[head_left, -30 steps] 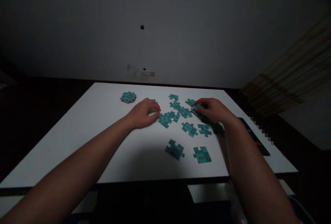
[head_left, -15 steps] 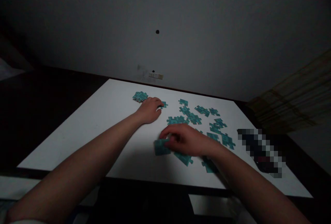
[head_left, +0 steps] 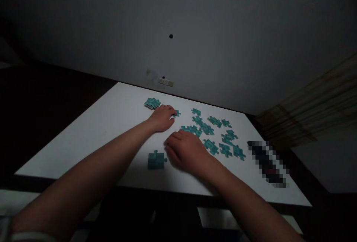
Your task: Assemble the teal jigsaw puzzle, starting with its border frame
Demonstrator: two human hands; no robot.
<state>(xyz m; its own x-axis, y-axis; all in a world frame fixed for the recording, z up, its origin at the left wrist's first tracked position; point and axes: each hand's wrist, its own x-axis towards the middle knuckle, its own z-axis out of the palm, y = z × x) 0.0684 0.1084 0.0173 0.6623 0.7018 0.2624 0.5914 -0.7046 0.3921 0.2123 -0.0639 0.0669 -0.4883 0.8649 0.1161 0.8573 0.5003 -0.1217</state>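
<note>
Left forearm [head_left: 83, 175] reaching up and across from the lower left, wrist nearly flat, left hand [head_left: 161, 119] palm down on the far part of the white tabletop [head_left: 83, 149], fingers bunched together and loosely curved, tips pointing toward the far edge. Just beyond those fingertips, a small teal jigsaw piece [head_left: 176, 113], partly tucked beside the index finger; a little farther left, a stack of teal jigsaw pieces [head_left: 152, 103], near the hand but apart from it. Right forearm [head_left: 240, 193] angling in from the lower right, right hand [head_left: 185, 150] also palm down, knuckles raised, fingers curled together and aimed left, tips at or just above the tabletop. Whether either hand pinches anything beneath its fingers: impossible to tell from this view, with no piece showing between them. Just left of the right fingertips, a lone teal jigsaw piece [head_left: 156, 160], flat on the tabletop and near the hand. Beyond the right hand, a scattered spread of teal jigsaw pieces [head_left: 212, 132], some overlapping or joined, some just past the knuckles. To the right of the spread, a pixelated dark oblong [head_left: 266, 164], its kind impossible to make out, lying on the tabletop. Higher up, a small wall plate [head_left: 166, 82] on the grey wall.
</note>
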